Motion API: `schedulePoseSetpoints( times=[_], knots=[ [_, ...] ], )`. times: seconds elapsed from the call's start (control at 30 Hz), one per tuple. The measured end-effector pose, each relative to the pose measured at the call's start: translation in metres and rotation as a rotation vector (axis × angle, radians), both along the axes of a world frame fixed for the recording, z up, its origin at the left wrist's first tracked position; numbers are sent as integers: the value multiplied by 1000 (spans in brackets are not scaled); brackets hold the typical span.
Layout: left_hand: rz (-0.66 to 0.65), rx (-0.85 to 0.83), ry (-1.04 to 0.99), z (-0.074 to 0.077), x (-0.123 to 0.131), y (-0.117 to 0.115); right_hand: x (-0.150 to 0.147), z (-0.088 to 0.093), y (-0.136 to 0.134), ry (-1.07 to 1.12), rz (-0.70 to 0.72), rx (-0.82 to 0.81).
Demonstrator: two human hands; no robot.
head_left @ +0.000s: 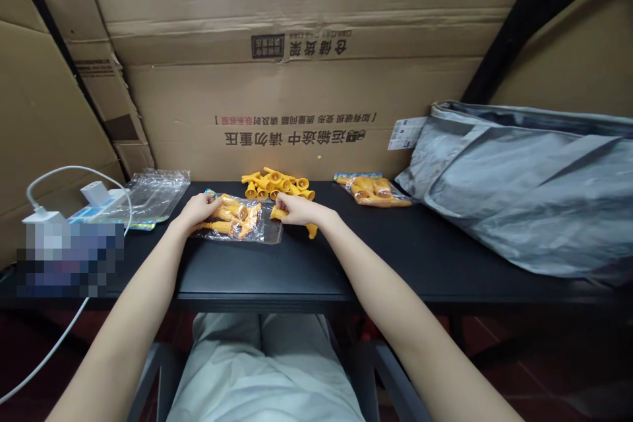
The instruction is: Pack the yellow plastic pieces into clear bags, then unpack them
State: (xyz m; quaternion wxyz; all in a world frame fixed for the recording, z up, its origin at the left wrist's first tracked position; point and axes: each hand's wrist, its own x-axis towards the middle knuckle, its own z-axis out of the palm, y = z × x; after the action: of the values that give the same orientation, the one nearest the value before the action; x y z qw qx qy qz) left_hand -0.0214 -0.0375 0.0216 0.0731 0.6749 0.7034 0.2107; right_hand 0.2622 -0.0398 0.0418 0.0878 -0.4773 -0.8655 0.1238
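Observation:
On the dark table lies a clear plastic bag (270, 232) with several yellow plastic pieces (230, 213) inside. My left hand (200, 209) is closed on the bag's left end. At the bag's right end, my right hand (291, 210) grips a yellow horn-shaped plastic piece (277, 213), its flared end pointing left and a narrower bent end (311, 231) showing below the hand. Whether this piece touches the bag I cannot tell. Just behind both hands is a pile of similar yellow horn-shaped pieces (274, 181), several with round open ends facing me.
A filled bag of yellow pieces (373, 191) lies right of the pile, beside a large grey fabric bag (499, 191). Flat clear bags (158, 194), a white charger (47, 221) and its cable (129, 201) are at left. Cardboard (297, 92) walls the table's back.

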Motion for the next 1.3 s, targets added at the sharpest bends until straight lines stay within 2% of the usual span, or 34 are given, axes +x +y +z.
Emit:
schedulePoseSetpoints(
  times=[0.07,0.2,0.3,0.47,0.63,0.9,1.13,1.3],
  knots=[
    [4,-4,6,-1,-1,1,3,3,0,-45,-46,8],
    [2,-7,1,-1,-1,0,14,6,3,-229,-173,-93],
    [6,-8,6,0,0,0,18,7,2,-233,-177,-69],
    [-2,13,-6,-2,-1,0,13,14,-3,-42,-90,69],
    [-5,18,-4,0,0,-1,4,12,-7,180,55,-39],
    [-23,3,-6,4,1,-4,-16,1,-15,371,174,-145],
    [8,19,-47,5,-1,-4,-30,-23,-6,608,131,-78],
    [27,3,-124,3,-1,-3,-36,-35,-1,691,84,-139]
  ],
)
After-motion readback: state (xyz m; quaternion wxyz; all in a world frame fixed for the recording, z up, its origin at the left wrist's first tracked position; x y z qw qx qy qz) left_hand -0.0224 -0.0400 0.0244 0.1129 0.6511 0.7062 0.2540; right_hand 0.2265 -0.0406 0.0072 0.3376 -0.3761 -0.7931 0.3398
